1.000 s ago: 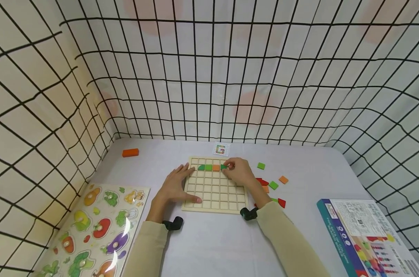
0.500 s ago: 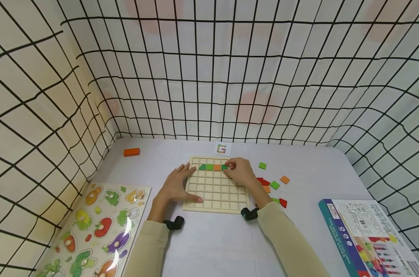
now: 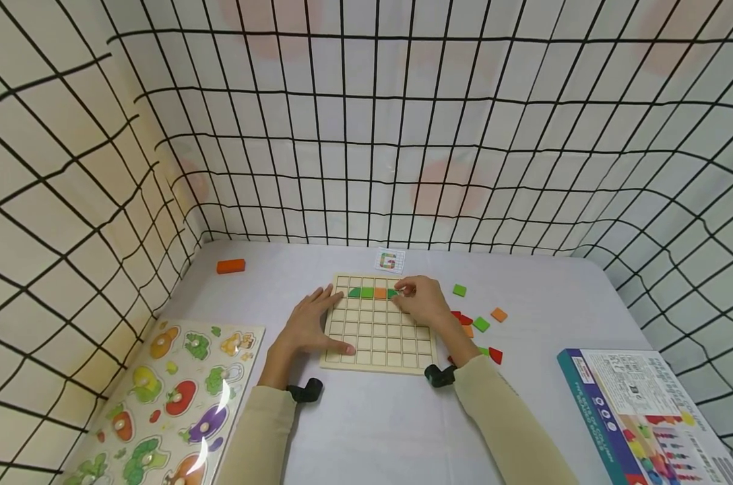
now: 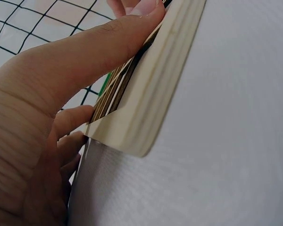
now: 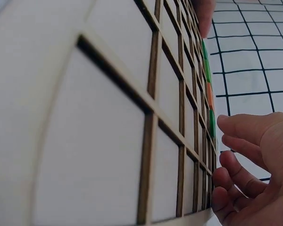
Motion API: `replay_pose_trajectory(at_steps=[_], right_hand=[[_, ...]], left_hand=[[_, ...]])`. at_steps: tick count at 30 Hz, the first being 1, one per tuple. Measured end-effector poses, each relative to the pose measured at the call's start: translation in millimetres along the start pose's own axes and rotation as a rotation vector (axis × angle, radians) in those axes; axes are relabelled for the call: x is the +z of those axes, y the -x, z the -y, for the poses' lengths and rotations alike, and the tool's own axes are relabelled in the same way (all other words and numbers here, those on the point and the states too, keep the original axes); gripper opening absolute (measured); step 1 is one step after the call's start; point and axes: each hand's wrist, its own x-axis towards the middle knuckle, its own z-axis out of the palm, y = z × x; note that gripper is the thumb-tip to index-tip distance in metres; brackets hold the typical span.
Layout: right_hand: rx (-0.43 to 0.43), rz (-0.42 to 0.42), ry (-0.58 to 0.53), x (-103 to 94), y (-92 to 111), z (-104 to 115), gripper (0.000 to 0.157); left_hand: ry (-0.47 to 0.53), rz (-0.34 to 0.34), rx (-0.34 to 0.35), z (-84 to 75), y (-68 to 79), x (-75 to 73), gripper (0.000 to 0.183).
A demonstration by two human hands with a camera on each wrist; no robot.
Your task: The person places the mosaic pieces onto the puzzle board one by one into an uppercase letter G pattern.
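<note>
A pale wooden grid board lies on the table, with two dark green corner pieces, a light green square and an orange square in one row. My left hand rests on the board's left side, thumb and index finger spread over it and the other fingers beside its edge. With bent fingers, my right hand pinches at the right-hand dark green piece, covering part of it. In the right wrist view the thumb tip is right at this dark green piece.
Behind the board lies a card with a coloured G. Loose green, orange and red tiles are scattered at right. A vegetable puzzle lies left, a printed box right. An orange block sits far left; black netting surrounds the table.
The view shifts slightly early on. Both hands stay at nearly the same places on the board; the right wrist moves a little to the right.
</note>
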Motion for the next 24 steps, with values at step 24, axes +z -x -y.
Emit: replay_pose_trajectory(at_steps=[24], right_hand=[[0.022,-0.104,0.096,-60.0,42.8,-44.1,0.030]], left_hand=[[-0.002,0.005,0.014,-3.3,2.5,-2.1,0.125]])
